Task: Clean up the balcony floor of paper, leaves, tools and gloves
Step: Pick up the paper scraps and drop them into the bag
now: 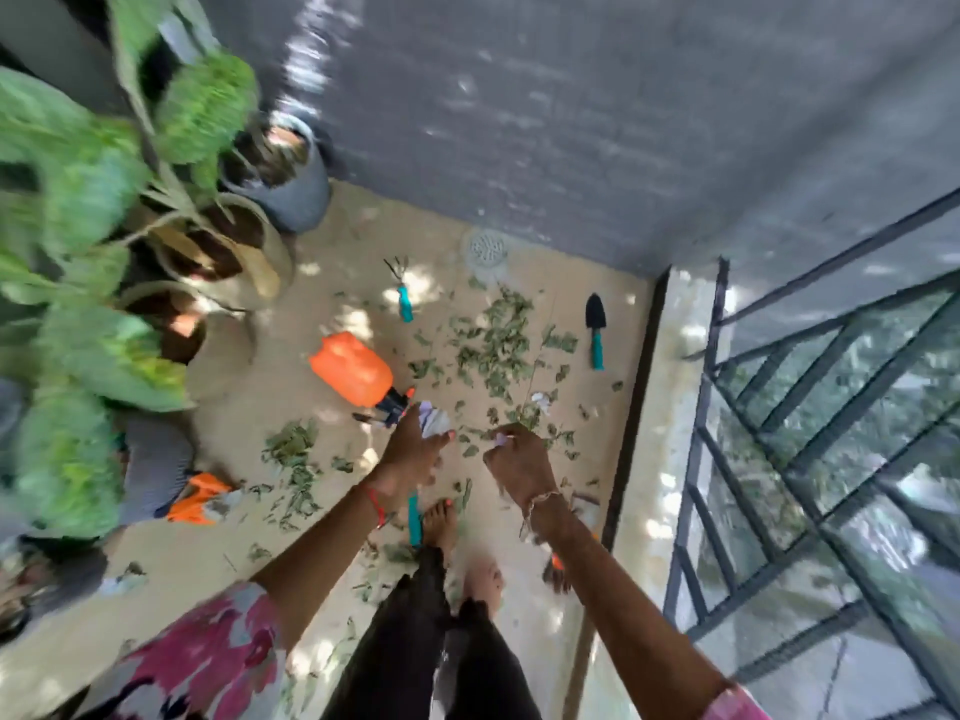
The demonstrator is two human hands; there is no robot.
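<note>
Crumpled paper (434, 422) is up in the left hand (413, 454), fingers wrapped round it, just right of the orange sprayer (350, 368). The right hand (519, 467), further right, is curled up, pinching a small pale scrap (501, 439). Leaves (493, 340) all over the floor (260, 387) right of the sprayer, trowel (596, 330) past them, hand rake (402, 293) behind the sprayer, orange gloves (200, 498) off to its left, nearer the person.

A round drain (487, 247) sits in the beige floor (280, 387), close under a grey wall (571, 122). Left of the drain stand potted plants (93, 200) — blurred green leaves over pale pots. Right of the drain, past a dark kerb (636, 387), runs a black metal railing (831, 407). Dappled sunlight spots the floor around it.
</note>
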